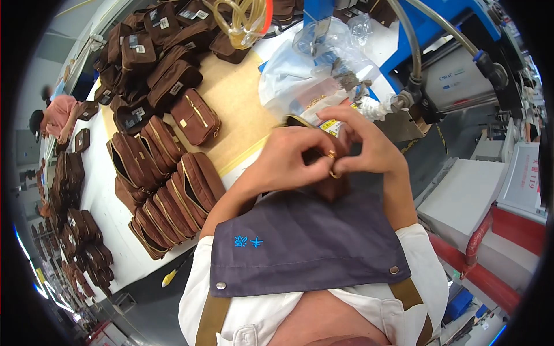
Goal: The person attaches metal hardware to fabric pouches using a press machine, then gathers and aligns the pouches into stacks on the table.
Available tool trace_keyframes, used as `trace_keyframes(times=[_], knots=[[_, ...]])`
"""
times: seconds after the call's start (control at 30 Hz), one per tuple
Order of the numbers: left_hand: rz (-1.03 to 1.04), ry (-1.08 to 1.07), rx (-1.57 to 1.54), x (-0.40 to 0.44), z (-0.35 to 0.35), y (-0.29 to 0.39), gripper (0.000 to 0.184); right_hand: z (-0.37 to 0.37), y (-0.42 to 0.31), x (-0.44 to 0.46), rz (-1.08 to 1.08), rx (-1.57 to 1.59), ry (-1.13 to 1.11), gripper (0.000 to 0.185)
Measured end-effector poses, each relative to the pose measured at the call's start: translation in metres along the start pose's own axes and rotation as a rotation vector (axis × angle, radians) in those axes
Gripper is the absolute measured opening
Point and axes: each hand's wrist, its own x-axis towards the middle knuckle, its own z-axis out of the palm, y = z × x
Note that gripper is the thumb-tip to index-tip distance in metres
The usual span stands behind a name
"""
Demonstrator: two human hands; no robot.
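Observation:
Close in front of my chest, my left hand (284, 160) and my right hand (367, 140) meet with their fingertips together. Between thumbs and fingers sits a small gold-coloured metal piece (332, 156), a ring or hook by its look. Both hands are closed in a pinch on it. Dark brown material (333, 189) shows just below the fingers, probably part of a bag, though the hands hide most of it. A lone brown bag (196, 117) with a gold zipper lies on the tan board, left of my left hand.
Brown zippered bags (164, 199) stand in rows at the table's near left, with a heap of darker bags (156, 52) behind. Clear plastic bags (300, 66) lie ahead. A blue machine with a metal cylinder (461, 78) stands right. Another person (59, 115) is at far left.

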Motion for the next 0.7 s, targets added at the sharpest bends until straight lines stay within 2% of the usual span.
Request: trace_keyframes(times=[0.03, 0.1, 0.17, 0.23, 0.27, 0.3, 0.33, 0.4, 0.53, 0.63, 0.7], knots=[[0.1, -0.08, -0.094, 0.01, 0.007, -0.001, 0.009, -0.004, 0.002, -0.006, -0.066, 0.052, -0.03, 0.074], [0.093, -0.197, -0.153, 0.027, 0.023, -0.007, 0.009, -0.018, 0.009, -0.021, -0.051, -0.025, -0.107, 0.065], [0.05, -0.245, -0.188, 0.042, 0.038, -0.013, 0.009, -0.04, 0.019, -0.045, 0.117, -0.272, -0.197, 0.057], [-0.028, -0.261, -0.202, 0.056, 0.049, -0.025, 0.01, -0.049, 0.024, -0.056, 0.308, -0.1, -0.081, 0.045], [0.058, -0.188, -0.158, 0.063, 0.055, -0.032, 0.01, -0.052, 0.029, -0.06, 0.401, -0.011, -0.022, 0.04], [0.139, -0.113, -0.116, 0.07, 0.061, -0.038, 0.011, -0.054, 0.036, -0.062, 0.392, 0.035, 0.095, 0.033], [0.219, -0.036, -0.073, 0.076, 0.064, -0.042, 0.011, -0.057, 0.04, -0.063, 0.385, 0.014, 0.149, 0.036], [0.097, -0.053, -0.124, 0.085, 0.067, -0.049, 0.015, -0.063, 0.043, -0.064, 0.369, -0.03, 0.249, 0.043], [-0.109, 0.002, -0.255, 0.104, 0.076, -0.063, 0.02, -0.08, 0.047, -0.059, 0.384, -0.094, 0.44, 0.042], [-0.281, 0.03, -0.568, 0.12, 0.08, -0.075, 0.021, -0.086, 0.05, -0.049, 0.341, 0.112, 0.437, 0.046], [-0.328, 0.031, -0.598, 0.127, 0.078, -0.078, 0.02, -0.091, 0.053, -0.042, 0.277, 0.163, 0.435, 0.049]])
